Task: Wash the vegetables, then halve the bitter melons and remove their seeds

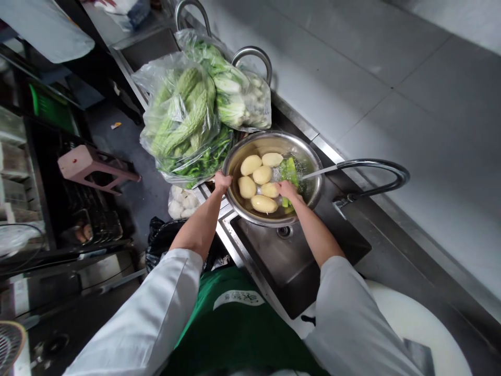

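A wide steel basin (pixel 235 204) rests over the sink, holding water, several peeled potatoes (pixel 247 187) and pieces of a green vegetable (pixel 288 169). My left hand (pixel 223 181) is closed on the basin's left rim. Inside the basin, my right hand (pixel 288 190) has its fingers curled between a potato (pixel 270 189) and the green pieces. Whether anything is in those fingers is hidden. Water runs from a curved faucet (pixel 378 164) into the basin's right side.
Clear bags of bitter melons (pixel 183 112) and leafy greens (pixel 230 89) stand beyond the basin. The steel sink (pixel 289 261) lies below it. A bag of garlic (pixel 182 202), a pink stool (pixel 90 164) and a black bag (pixel 160 240) are left. A round white board (pixel 415 324) sits lower right.
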### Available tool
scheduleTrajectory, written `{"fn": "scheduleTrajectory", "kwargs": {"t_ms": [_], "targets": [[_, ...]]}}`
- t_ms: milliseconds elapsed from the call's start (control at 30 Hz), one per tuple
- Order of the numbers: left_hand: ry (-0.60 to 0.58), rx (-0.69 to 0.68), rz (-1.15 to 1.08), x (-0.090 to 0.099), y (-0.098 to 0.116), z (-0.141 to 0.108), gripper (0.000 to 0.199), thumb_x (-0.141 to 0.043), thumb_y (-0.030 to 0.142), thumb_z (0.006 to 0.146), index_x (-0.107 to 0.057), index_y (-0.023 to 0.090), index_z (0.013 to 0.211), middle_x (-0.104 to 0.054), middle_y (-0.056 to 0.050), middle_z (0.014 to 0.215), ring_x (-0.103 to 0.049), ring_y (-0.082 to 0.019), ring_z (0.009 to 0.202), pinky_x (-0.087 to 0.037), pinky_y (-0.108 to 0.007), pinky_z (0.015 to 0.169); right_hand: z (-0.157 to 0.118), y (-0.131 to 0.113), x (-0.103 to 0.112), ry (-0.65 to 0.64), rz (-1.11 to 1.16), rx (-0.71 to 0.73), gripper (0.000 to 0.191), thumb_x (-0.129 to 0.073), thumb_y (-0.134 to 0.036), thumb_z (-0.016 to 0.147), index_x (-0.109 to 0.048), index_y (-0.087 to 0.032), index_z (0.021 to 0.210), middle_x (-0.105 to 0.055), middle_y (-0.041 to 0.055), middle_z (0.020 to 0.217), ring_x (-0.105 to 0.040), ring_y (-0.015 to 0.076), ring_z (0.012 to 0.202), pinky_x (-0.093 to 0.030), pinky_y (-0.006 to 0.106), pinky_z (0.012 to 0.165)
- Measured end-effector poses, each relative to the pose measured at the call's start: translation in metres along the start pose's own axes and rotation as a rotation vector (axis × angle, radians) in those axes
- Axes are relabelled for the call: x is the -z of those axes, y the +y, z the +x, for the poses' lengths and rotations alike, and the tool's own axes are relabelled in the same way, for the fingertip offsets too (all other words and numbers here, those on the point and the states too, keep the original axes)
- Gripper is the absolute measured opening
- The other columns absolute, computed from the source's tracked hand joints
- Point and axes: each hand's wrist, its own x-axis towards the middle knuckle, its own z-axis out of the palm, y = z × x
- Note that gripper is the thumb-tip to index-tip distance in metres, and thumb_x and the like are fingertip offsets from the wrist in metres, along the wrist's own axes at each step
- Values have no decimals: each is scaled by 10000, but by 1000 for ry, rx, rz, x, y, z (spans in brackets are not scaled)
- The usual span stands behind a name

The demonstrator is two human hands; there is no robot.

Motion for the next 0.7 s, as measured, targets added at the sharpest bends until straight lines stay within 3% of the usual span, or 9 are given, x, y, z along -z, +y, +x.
{"fn": "scheduleTrajectory", "kwargs": {"t_ms": [67,133,200,267,367,433,567,633,700], "targets": [[-1,-10,-14,0,1,-1,419,-713,129,677,-715,69,1092,-764,-144,1025,-733,-275,962,-576,-303,830,0,-14,-5,148,-259,-3,531,-400,-488,1042,-685,-112,1288,-694,210,1240,-670,333,1121,-532,472,956],[-3,-20,-26,1,2,-2,416,-710,124,674,-720,66,1085,-766,-145,1015,-734,-280,951,-579,-310,823,0,-30,-18,251,-412,84,568,-296,-452,1064,-514,-150,1492,-495,221,1512,-532,383,1327,-450,550,1056],[-4,-18,-33,1,2,-3,420,-710,128,677,-721,65,1093,-767,-146,1011,-736,-279,940,-582,-310,809,0,-44,-35,234,-489,245,630,-305,-465,1055,-284,-193,1623,-212,189,1678,-331,430,1472,-361,607,1125],[-1,-8,-34,1,2,-3,417,-712,133,684,-721,71,1096,-769,-142,1007,-738,-272,932,-582,-303,794,1,-53,-48,156,-575,394,716,-385,-495,1028,-183,-204,1650,-22,155,1715,-133,475,1530,-243,663,1173],[3,-3,-13,0,1,-2,397,-718,146,686,-726,81,1077,-771,-132,983,-740,-266,922,-581,-300,790,5,-53,-49,112,-684,491,737,-439,-466,1010,-158,-247,1655,25,93,1724,13,475,1545,-85,715,1192],[2,-5,1,0,0,0,400,-721,153,681,-726,80,1074,-770,-133,977,-740,-271,924,-581,-304,792,7,-48,-41,127,-713,446,760,-465,-429,1000,-121,-267,1658,31,76,1725,14,465,1549,-79,718,1192],[5,-19,-16,-1,-3,2,435,-715,140,668,-718,73,1098,-767,-142,1015,-737,-272,944,-577,-294,797,-3,-38,-31,95,-683,337,860,-560,-328,953,-83,-225,1661,75,148,1713,-101,491,1534,-244,666,1167],[6,-24,-27,-2,-3,2,441,-718,139,665,-716,73,1101,-767,-142,1026,-736,-271,944,-576,-293,801,-17,-33,-30,67,-654,390,790,-568,-286,944,-210,-207,1643,-6,163,1714,-177,465,1524,-294,616,1160],[8,-23,-27,-2,-2,1,433,-716,136,667,-716,71,1095,-768,-145,1024,-735,-271,941,-576,-296,806,-33,-26,-25,58,-614,483,594,-536,-257,951,-459,-174,1534,-244,164,1671,-312,399,1482,-320,555,1166]]}}
